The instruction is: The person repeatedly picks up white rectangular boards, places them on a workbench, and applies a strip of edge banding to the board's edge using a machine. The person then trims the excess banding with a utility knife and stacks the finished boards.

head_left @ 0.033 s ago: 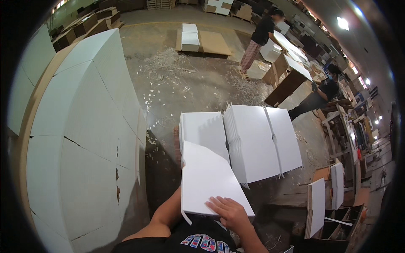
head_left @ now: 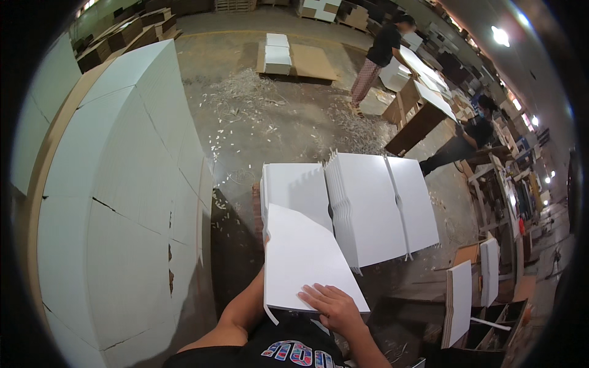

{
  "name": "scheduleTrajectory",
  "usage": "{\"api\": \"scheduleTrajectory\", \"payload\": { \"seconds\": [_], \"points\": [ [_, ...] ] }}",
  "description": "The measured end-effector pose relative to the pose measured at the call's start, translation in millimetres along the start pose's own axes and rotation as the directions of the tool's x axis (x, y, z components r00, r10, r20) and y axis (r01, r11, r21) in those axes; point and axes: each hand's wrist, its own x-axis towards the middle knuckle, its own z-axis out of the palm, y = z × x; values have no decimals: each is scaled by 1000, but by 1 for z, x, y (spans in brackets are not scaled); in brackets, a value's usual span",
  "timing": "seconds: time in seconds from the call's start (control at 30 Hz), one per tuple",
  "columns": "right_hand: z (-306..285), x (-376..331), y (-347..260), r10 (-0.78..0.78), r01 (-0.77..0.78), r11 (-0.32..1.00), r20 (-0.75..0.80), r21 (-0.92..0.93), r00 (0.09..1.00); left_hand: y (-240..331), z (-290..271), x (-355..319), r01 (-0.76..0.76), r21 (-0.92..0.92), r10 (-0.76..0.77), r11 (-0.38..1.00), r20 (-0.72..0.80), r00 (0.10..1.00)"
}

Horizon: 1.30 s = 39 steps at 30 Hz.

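I hold a thin bundle of white card sheets [head_left: 300,257], tilted up in front of my chest. My right hand [head_left: 334,308] lies on its near right corner with the fingers spread on top. My left forearm [head_left: 245,303] runs up to the bundle's left edge, and the left hand itself is hidden beneath the sheets. Just beyond the bundle lie stacks of the same white sheets: a low one [head_left: 294,187] and a taller fanned pair [head_left: 374,208].
A big block of stacked white sheets [head_left: 123,214] fills the left side. Paper scraps litter the concrete floor [head_left: 276,116]. One person [head_left: 380,55] stands at the far tables, another [head_left: 466,138] bends at the right. Upright white sheets [head_left: 459,303] stand lower right.
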Motion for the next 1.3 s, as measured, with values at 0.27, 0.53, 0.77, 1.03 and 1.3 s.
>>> {"api": "scheduleTrajectory", "payload": {
  "seconds": [0.27, 0.53, 0.77, 1.03, 1.3],
  "points": [
    [33, 25, 70, -167, 170, 985, 71, -42, 983, 35, -52, -18, 55, -83, -50, 995, 56, 997],
    [73, 62, 142, -279, 305, 947, 208, -104, 937, 35, -9, -65, -35, 163, 66, 986, -190, 980],
    [117, 95, 186, -218, 240, 961, 155, -139, 964, 36, -4, -45, -23, 389, 95, 921, -165, 982],
    [157, 98, 220, -227, 256, 958, 196, -133, 954, 26, -32, -31, 13, 605, 162, 796, -234, 959],
    [225, 22, 230, 97, -208, 936, 356, 285, 929, -11, -109, -44, 549, 796, 492, -255, -382, 782]
  ]
}}
